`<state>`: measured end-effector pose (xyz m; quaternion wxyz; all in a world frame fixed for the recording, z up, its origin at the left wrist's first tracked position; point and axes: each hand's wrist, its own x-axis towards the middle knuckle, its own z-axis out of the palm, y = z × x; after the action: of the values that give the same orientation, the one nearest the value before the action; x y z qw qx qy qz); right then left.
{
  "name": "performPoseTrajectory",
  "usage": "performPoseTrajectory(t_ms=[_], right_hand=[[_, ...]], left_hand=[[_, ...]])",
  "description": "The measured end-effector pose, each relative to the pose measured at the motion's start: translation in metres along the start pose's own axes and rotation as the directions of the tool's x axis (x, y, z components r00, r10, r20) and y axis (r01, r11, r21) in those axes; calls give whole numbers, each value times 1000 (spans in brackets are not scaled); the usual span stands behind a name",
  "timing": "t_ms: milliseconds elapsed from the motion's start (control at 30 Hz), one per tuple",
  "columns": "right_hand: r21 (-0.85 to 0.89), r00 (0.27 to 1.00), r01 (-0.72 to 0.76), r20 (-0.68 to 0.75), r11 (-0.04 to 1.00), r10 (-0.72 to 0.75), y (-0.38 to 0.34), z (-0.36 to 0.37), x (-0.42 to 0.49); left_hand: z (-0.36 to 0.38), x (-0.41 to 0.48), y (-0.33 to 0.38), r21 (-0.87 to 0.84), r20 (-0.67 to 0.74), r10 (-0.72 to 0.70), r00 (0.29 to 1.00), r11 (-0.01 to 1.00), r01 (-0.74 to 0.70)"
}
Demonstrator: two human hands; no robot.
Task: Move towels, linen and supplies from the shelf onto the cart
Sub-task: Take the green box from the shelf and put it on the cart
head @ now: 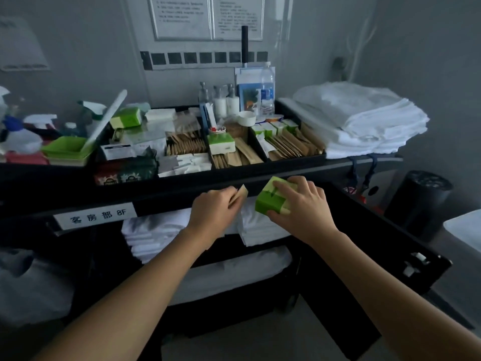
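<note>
Head view: a black cart [166,198] fills the frame. At centre, the right hand [304,207] grips a green box [270,201], fingers curled over its top, just in front of the cart's front rail. At its 9 o'clock, the left hand [213,212] pinches a tan packet [242,192]. At 12 o'clock, the tray [294,162] has compartments holding brown sachets [186,145], a second box [221,144] and bottles [229,104]. White towels [364,118] are stacked at 2 o'clock. Folded linen [156,230] lies on the shelf under the hands.
</note>
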<state>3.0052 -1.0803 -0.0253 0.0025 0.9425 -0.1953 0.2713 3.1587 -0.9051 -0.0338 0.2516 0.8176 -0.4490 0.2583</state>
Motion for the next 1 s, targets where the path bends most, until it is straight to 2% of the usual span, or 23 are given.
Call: performPoseTrajectory(t_ms=[300, 700, 867, 1000], right_hand=[[-17, 1000, -13, 23, 1000, 13, 37, 22, 54], [-9, 999, -36, 5, 999, 36, 166, 44, 152], [42, 1000, -5, -4, 999, 5, 196, 66, 177], [60, 1000, 7, -2, 998, -7, 206, 75, 183]], left_hand=[[40, 80, -4, -76, 16, -4, 1000, 997, 5], [139, 251, 54, -72, 53, -64, 996, 995, 68], [191, 305, 56, -103, 88, -200, 976, 973, 208], [218, 318, 43, -169, 151, -433, 889, 874, 455]])
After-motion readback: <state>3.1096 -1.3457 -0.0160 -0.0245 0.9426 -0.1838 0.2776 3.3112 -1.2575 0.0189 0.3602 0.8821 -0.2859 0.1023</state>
